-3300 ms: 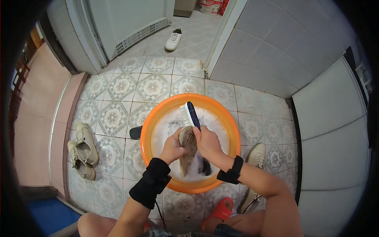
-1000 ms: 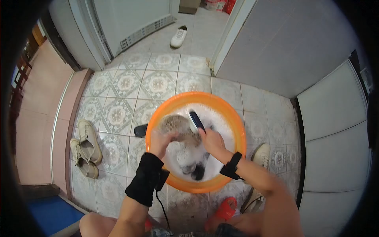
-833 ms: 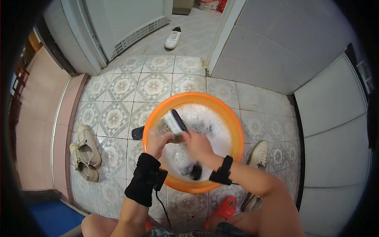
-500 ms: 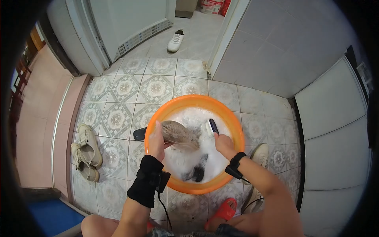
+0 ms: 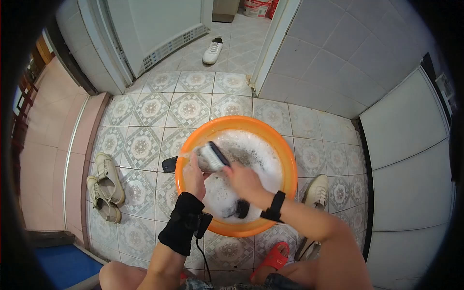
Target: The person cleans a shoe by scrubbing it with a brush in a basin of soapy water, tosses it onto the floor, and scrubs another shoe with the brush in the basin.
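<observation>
An orange basin [image 5: 288,169] of foamy water stands on the tiled floor. Over its left side my left hand [image 5: 194,178] is closed round a wet shoe, whose sole is mostly covered by the brush. My right hand [image 5: 243,181] grips a dark-backed brush [image 5: 216,155], its white bristles against the shoe. Both the brush and the shoe are somewhat blurred. A dark object [image 5: 241,209] sits in the foam near the basin's lower edge, partly under the suds.
Two pale shoes [image 5: 108,179] lie at the left beside a pink step [image 5: 79,164]. A black object [image 5: 169,165] touches the basin's left side. Another pale shoe [image 5: 317,190] is at the right. A white shoe [image 5: 212,51] lies by the doorway. A red slipper [image 5: 277,256] is below.
Compared with half a second ago, my right hand has moved left with the brush, from the basin's right side onto the shoe. My left hand still holds the shoe in nearly the same place.
</observation>
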Available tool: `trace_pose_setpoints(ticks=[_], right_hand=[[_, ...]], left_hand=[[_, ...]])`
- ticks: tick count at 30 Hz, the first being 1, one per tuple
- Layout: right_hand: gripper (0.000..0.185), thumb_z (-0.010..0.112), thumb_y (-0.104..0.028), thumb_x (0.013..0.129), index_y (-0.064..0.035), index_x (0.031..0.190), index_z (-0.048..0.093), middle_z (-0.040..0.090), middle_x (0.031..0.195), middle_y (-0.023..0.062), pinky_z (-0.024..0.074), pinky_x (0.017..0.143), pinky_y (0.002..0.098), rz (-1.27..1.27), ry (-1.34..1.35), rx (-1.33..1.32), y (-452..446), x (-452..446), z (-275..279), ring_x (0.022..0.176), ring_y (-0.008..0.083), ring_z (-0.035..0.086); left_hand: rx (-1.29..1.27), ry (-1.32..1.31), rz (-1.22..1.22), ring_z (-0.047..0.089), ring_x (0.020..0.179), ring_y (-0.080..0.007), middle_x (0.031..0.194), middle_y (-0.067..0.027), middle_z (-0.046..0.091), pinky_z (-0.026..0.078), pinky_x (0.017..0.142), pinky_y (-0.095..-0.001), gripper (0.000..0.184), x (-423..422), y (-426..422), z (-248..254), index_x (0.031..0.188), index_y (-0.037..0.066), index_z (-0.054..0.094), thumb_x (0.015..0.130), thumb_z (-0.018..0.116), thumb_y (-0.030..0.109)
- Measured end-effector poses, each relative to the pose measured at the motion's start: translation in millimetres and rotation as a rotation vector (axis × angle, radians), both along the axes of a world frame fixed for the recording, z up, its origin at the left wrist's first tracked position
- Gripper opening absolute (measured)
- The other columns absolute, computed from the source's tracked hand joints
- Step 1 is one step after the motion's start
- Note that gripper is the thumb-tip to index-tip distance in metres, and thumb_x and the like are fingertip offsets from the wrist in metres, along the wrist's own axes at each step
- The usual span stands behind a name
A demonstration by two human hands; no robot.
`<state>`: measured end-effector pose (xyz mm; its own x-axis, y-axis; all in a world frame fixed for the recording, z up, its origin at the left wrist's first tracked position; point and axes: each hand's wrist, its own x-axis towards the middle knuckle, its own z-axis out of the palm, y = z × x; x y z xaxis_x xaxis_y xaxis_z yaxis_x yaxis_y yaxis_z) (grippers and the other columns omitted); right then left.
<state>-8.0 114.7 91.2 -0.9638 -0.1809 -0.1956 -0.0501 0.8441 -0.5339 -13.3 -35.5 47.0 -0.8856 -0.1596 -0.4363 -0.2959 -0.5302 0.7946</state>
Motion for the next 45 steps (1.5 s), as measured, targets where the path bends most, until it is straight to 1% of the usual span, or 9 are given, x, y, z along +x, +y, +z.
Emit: trace_pose_setpoints(ticks=[5, 10, 17, 22, 25, 29, 33, 41, 45], right_hand=[[0.044, 0.04, -0.038, 0.089, 0.0028, 0.084, 0.057, 0.06, 0.08, 0.0248, 0.045, 0.069, 0.0476, -0.114, -0.175, 0.044, 33.2, -14.7, -39.2, 0.079, 0.0406, 0.058], [0.043, 0.04, -0.039, 0.089, 0.0011, 0.085, 0.056, 0.058, 0.079, 0.0268, 0.0435, 0.067, 0.0489, -0.003, -0.125, -0.053, -19.3, 21.3, 18.7, 0.076, 0.0428, 0.057], [0.046, 0.039, -0.039, 0.089, 0.0024, 0.084, 0.058, 0.058, 0.079, 0.0273, 0.0444, 0.069, 0.049, -0.209, -0.202, 0.055, 27.4, -12.8, -38.9, 0.077, 0.0423, 0.057], [0.048, 0.036, -0.039, 0.09, 0.0036, 0.09, 0.058, 0.059, 0.083, 0.0276, 0.0444, 0.072, 0.048, -0.001, -0.146, -0.105, -25.1, 15.4, 23.3, 0.081, 0.0419, 0.057], [0.049, 0.037, -0.04, 0.089, 0.004, 0.089, 0.059, 0.059, 0.082, 0.0281, 0.0444, 0.071, 0.0478, -0.133, -0.116, -0.055, 14.7, -14.9, -44.9, 0.08, 0.0419, 0.057], [0.048, 0.038, -0.04, 0.089, 0.0024, 0.088, 0.059, 0.06, 0.08, 0.0242, 0.0439, 0.071, 0.0482, -0.165, -0.179, -0.027, 33.2, -19.4, -49.8, 0.08, 0.0403, 0.058], [0.047, 0.04, -0.039, 0.089, 0.0029, 0.077, 0.058, 0.058, 0.074, 0.0271, 0.0438, 0.066, 0.0484, 0.05, -0.089, -0.134, -24.8, 19.9, 24.9, 0.073, 0.0431, 0.057], [0.046, 0.039, -0.038, 0.089, 0.0021, 0.081, 0.059, 0.059, 0.079, 0.0259, 0.0439, 0.069, 0.05, -0.22, -0.197, 0.097, 42.1, -8.9, -55.9, 0.076, 0.0428, 0.057], [0.05, 0.038, -0.041, 0.088, 0.0037, 0.086, 0.06, 0.06, 0.081, 0.0263, 0.0443, 0.072, 0.0481, -0.095, -0.185, -0.039, -2.3, 10.8, 5.3, 0.08, 0.0418, 0.058]], left_hand=[[-0.007, -0.058, 0.026, 0.055, 0.095, -0.0182, 0.106, -0.008, 0.055, 0.046, 0.081, -0.0368, 0.041, 3.5, -1.5, 0.4, 0.116, 0.006, 0.047, 0.093, 0.034, 0.037], [-0.062, 0.01, -0.057, 0.055, 0.095, -0.0178, 0.106, -0.0075, 0.055, 0.046, 0.081, -0.0368, 0.043, -6.9, -8.3, -3.6, 0.117, 0.006, 0.046, 0.093, 0.034, 0.039], [-0.058, 0.003, 0.001, 0.052, 0.101, -0.0184, 0.112, -0.0081, 0.052, 0.046, 0.082, -0.0364, 0.043, 2.3, 4.9, 17.4, 0.12, 0.007, 0.044, 0.093, 0.035, 0.04], [-0.08, 0.033, -0.142, 0.054, 0.097, -0.0161, 0.108, -0.0076, 0.054, 0.046, 0.082, -0.0353, 0.045, -3.2, -8.0, -20.2, 0.118, 0.006, 0.045, 0.093, 0.034, 0.042], [-0.004, 0.057, -0.014, 0.054, 0.099, -0.0176, 0.111, -0.0088, 0.053, 0.046, 0.082, -0.0363, 0.044, 2.2, 5.2, 1.7, 0.119, 0.006, 0.044, 0.093, 0.034, 0.041], [-0.008, 0.007, 0.073, 0.055, 0.092, -0.0161, 0.11, -0.0077, 0.052, 0.05, 0.076, -0.0331, 0.035, 3.8, 1.8, -8.4, 0.118, 0.009, 0.045, 0.094, 0.036, 0.032], [-0.066, 0.012, 0.009, 0.055, 0.091, -0.0161, 0.108, -0.008, 0.052, 0.05, 0.073, -0.0333, 0.036, 0.4, -0.1, -12.9, 0.117, 0.007, 0.046, 0.094, 0.035, 0.032], [-0.091, 0.027, -0.006, 0.054, 0.099, -0.0187, 0.11, -0.0103, 0.052, 0.047, 0.081, -0.034, 0.042, 2.3, 3.6, 10.4, 0.12, 0.005, 0.043, 0.094, 0.034, 0.036], [-0.164, 0.018, -0.134, 0.055, 0.097, -0.019, 0.111, -0.0103, 0.052, 0.048, 0.081, -0.0337, 0.042, -5.2, -4.9, 0.4, 0.119, 0.004, 0.044, 0.094, 0.032, 0.036]])
